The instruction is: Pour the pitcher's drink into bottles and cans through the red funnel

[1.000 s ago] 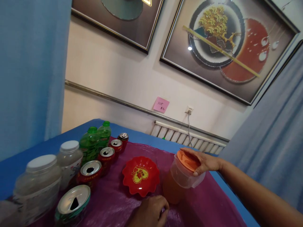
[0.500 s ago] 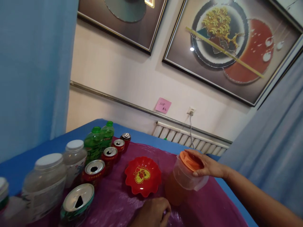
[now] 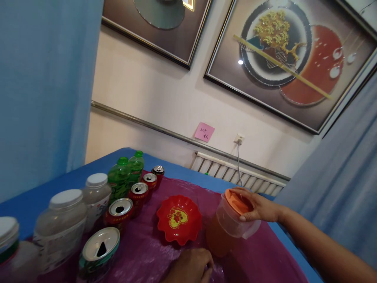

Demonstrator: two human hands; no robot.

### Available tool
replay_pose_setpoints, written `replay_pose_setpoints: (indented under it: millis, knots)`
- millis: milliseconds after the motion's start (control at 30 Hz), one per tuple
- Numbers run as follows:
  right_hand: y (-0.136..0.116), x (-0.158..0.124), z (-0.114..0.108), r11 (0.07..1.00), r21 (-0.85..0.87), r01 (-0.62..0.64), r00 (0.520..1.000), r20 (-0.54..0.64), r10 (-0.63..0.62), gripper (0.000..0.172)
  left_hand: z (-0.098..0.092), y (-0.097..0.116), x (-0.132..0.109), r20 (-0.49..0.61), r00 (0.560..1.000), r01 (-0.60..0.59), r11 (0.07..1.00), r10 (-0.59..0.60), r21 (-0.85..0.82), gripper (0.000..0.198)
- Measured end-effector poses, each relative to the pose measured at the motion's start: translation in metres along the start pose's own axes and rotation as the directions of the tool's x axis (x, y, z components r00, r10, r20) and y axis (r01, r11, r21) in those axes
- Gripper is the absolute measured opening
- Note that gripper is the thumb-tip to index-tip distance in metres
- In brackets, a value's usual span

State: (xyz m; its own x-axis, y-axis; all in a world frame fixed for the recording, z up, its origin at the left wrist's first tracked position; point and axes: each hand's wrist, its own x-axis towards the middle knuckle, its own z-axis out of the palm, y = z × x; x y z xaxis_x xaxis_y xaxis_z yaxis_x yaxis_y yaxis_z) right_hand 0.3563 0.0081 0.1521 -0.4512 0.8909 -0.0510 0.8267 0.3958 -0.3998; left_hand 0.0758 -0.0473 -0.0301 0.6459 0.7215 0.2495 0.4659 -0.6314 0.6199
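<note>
My right hand (image 3: 257, 205) rests on the orange lid of a clear plastic pitcher (image 3: 226, 228) filled with orange liquid, fingers curled over the lid's rim. The pitcher stands on a purple cloth (image 3: 153, 251). My left hand (image 3: 191, 267) lies low at the frame's bottom edge on the cloth, just in front of the pitcher's base, fingers curled under; what they hold, if anything, is hidden. A red scalloped plate (image 3: 179, 219) with a yellow heart sits left of the pitcher.
Along the left stand several opened red cans (image 3: 120, 210), a green-rimmed can (image 3: 100, 248), two green bottles (image 3: 120, 184) and white-lidded clear jars (image 3: 61, 224). A blue tablecloth (image 3: 35, 200) lies under the purple one. Blue curtains hang on both sides; a radiator (image 3: 235, 173) lines the wall.
The view has shifted slightly, so everything sits a little further right. Both hands stay where they were on the pitcher lid and the cloth.
</note>
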Motion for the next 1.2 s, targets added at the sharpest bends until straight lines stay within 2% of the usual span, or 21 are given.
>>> replay_pose_setpoints:
  millis: [167, 267, 333, 433, 533, 1000, 1200]
  knots:
    - [-0.007, 0.005, -0.013, 0.998, -0.042, -0.038, 0.997, 0.068, 0.041, 0.105, 0.000, -0.001, 0.001, 0.034, 0.999, 0.029, 0.999, -0.031, 0.036, 0.023]
    - [-0.011, 0.005, -0.012, 0.997, -0.060, -0.054, 0.992, 0.113, 0.061, 0.107, 0.002, -0.004, 0.002, 0.072, 0.996, 0.041, 0.998, -0.044, 0.054, 0.023]
    - [-0.015, 0.004, -0.004, 0.994, -0.085, -0.071, 0.996, 0.053, 0.076, 0.094, 0.003, -0.006, 0.003, 0.084, 0.995, 0.046, 0.997, -0.051, 0.058, 0.023]
    - [-0.022, 0.003, 0.016, 0.982, -0.166, -0.087, 0.990, -0.122, 0.067, 0.072, 0.003, -0.005, 0.004, 0.099, 0.994, 0.044, 0.997, -0.050, 0.060, 0.024]
    - [-0.029, 0.003, 0.032, 0.969, -0.221, -0.111, 0.980, -0.187, 0.070, 0.063, 0.001, -0.003, 0.003, 0.115, 0.991, 0.058, 0.996, -0.066, 0.073, 0.025]
    - [-0.034, 0.002, 0.041, 0.968, -0.216, -0.124, 0.969, -0.235, 0.072, 0.057, 0.000, 0.000, 0.000, 0.143, 0.985, 0.082, 0.993, -0.093, 0.084, 0.024]
    - [-0.036, 0.002, 0.040, 0.970, -0.201, -0.134, 0.970, -0.227, 0.087, 0.062, -0.006, 0.005, -0.001, 0.072, 0.996, 0.055, 0.996, -0.060, 0.077, 0.024]
